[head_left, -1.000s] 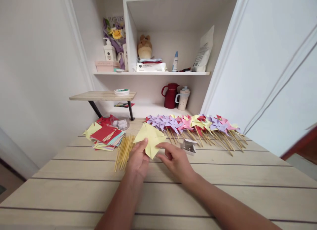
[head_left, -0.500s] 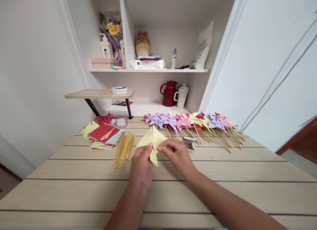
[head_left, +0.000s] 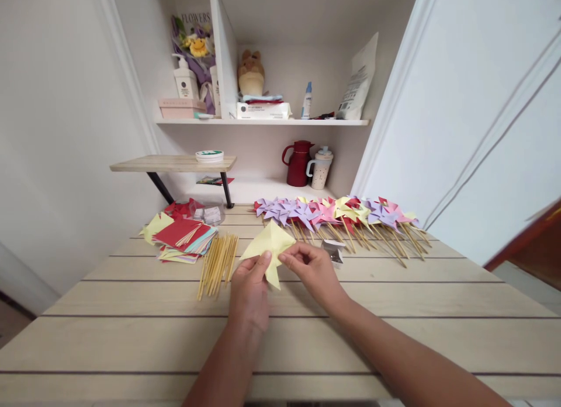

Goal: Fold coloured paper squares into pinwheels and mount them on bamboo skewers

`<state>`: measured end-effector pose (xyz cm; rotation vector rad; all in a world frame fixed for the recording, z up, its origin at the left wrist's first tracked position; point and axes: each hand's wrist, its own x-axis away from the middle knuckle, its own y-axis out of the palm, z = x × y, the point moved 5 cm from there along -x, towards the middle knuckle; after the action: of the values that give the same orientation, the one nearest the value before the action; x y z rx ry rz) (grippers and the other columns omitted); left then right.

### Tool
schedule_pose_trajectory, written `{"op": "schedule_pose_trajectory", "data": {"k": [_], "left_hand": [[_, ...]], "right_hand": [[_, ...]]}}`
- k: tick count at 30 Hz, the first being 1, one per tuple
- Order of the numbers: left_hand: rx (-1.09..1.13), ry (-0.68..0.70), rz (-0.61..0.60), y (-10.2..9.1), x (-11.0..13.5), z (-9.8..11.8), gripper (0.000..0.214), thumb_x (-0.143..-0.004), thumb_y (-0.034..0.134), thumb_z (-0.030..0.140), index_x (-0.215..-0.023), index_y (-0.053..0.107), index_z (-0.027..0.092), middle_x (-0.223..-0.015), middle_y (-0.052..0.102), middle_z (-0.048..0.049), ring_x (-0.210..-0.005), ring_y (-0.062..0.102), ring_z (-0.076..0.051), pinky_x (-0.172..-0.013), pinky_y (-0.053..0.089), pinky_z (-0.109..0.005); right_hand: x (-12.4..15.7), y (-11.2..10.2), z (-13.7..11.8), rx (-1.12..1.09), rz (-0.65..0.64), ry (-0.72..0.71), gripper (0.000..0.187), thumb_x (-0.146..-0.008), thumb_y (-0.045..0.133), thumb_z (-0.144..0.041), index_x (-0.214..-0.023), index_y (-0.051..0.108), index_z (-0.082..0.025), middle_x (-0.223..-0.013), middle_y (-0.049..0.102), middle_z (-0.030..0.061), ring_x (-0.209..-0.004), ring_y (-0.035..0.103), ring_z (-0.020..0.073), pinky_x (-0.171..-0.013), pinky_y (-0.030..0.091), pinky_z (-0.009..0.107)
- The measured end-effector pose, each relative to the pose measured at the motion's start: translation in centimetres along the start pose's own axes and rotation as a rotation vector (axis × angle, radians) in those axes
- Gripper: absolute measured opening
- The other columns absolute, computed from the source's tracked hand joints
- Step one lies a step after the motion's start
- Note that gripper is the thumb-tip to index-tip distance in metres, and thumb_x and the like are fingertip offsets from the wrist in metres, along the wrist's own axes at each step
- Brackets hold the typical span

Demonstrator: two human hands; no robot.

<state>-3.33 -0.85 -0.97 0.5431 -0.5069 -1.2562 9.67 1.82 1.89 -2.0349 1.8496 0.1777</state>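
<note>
The left hand and right hand are pinching pointed, folded yellow paper; slender straight sticks are lying to their left.

Since 1 second ago, the right hand has closed its spread thumb and forefinger into a pinching grip on the yellow pinwheel paper. Flatter then, the sheet now bends inward beside that grip, its lower point narrower.
</note>
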Motion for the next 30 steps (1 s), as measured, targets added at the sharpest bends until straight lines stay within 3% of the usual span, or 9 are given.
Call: {"op": "schedule_pose_trajectory", "data": {"k": [8, 21, 26, 30], "left_hand": [[-0.065, 0.01, 0.039, -0.3, -0.1, -0.2, 0.03, -0.059, 0.087, 0.03, -0.079, 0.07, 0.015, -0.075, 0.071, -0.0023, -0.069, 0.064, -0.014, -0.07, 0.046, -0.027], [-0.15, 0.049, 0.067, -0.4, -0.1, 0.1, 0.032, -0.061, 0.085, 0.035, -0.082, 0.072, 0.014, -0.085, 0.075, -0.0057, -0.077, 0.067, -0.017, -0.076, 0.049, -0.029], [-0.27, 0.114, 0.148, -0.7, 0.0, 1.2, 0.02, -0.066, 0.079, 0.031, -0.079, 0.073, 0.016, -0.079, 0.075, -0.004, -0.076, 0.068, -0.018, -0.074, 0.049, -0.028], [-0.516, 0.252, 0.243, -1.2, -0.2, 2.6, 0.012, -0.07, 0.075, 0.029, -0.072, 0.072, 0.019, -0.073, 0.072, -0.0031, -0.077, 0.067, -0.021, -0.072, 0.049, -0.03]], "right_hand": [[0.0, -0.1, 0.0, 0.016, 0.018, -0.007, 0.029, -0.074, 0.071, -0.044, -0.065, 0.063, -0.018, -0.053, 0.04, -0.0049, -0.053, 0.033, 0.0117, -0.052, 0.027, 0.026], [0.1, 0.0, 0.2, 0.027, 0.006, -0.035, 0.029, -0.076, 0.072, -0.044, -0.066, 0.064, -0.019, -0.053, 0.042, -0.0047, -0.053, 0.034, 0.0117, -0.051, 0.029, 0.026], [0.0, -0.9, -0.5, 0.127, 0.075, -0.172, 0.023, -0.081, 0.072, -0.037, -0.097, 0.069, -0.021, -0.062, 0.044, -0.0043, -0.058, 0.043, 0.0144, -0.058, 0.04, 0.028], [0.1, -2.1, -2.2, 0.333, 0.172, -0.447, 0.051, -0.083, 0.072, -0.033, -0.131, 0.055, -0.027, -0.109, 0.056, 0.0082, -0.096, 0.056, 0.0236, -0.087, 0.049, 0.039]]}}
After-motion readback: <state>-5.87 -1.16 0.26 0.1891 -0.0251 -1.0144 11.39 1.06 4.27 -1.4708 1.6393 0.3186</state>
